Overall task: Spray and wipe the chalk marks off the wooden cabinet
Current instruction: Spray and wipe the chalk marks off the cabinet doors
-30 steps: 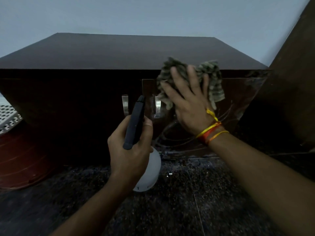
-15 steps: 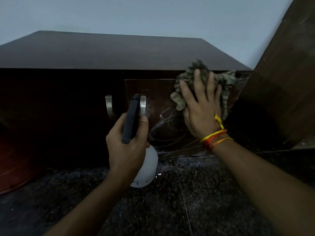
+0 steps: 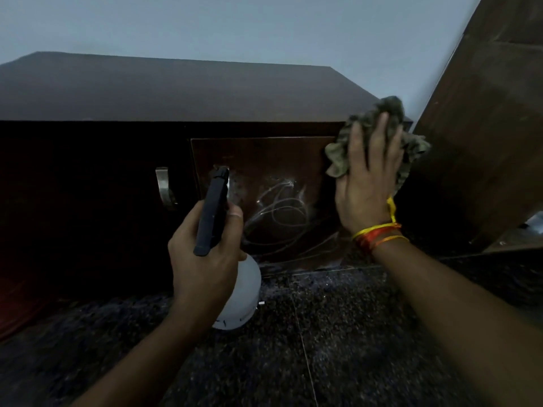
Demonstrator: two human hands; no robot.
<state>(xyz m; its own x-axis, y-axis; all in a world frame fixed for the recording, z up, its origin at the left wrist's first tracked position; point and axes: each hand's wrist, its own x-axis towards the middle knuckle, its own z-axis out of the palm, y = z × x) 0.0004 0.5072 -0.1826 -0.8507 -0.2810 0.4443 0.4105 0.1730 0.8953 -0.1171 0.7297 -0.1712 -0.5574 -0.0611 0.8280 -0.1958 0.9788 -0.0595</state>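
The right hand (image 3: 367, 183) is pressing a crumpled cloth (image 3: 382, 113) flat-fingered against the cabinet door's (image 3: 264, 154) upper right corner, beside the chalk marks (image 3: 282, 207). The left hand (image 3: 205, 259) is holding its grip around the spray bottle (image 3: 244, 295) below.

My left hand (image 3: 205, 254) hides the spray bottle (image 3: 241, 292) neck; its black nozzle covers one door handle. My right hand (image 3: 367, 183) masks much of the cloth (image 3: 388, 110). At nine o'clock the cabinet (image 3: 176, 92) runs off-frame — too dark there.
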